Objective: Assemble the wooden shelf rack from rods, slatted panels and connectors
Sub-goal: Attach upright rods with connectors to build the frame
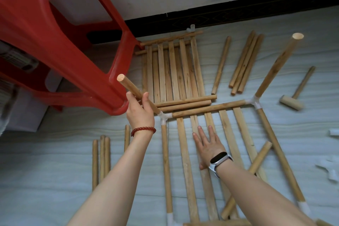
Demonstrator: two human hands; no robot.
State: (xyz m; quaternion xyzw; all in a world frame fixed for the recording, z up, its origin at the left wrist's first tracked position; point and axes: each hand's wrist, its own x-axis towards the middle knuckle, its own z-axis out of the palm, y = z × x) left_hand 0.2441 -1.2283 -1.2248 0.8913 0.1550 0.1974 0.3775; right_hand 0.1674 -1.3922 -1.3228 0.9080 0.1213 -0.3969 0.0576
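Fingers of the left hand (140, 113) curled around the ten-o'clock upright rod (136, 92), right hand (208, 145) splayed flat on the slatted panel (185, 152): levering could unseat its white connector (163, 115).

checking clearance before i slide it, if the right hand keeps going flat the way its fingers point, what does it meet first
The right hand lies flat on the slatted panel, fingers aimed at the far cross rod. That rod looks like the first thing met, though depth is uncertain.
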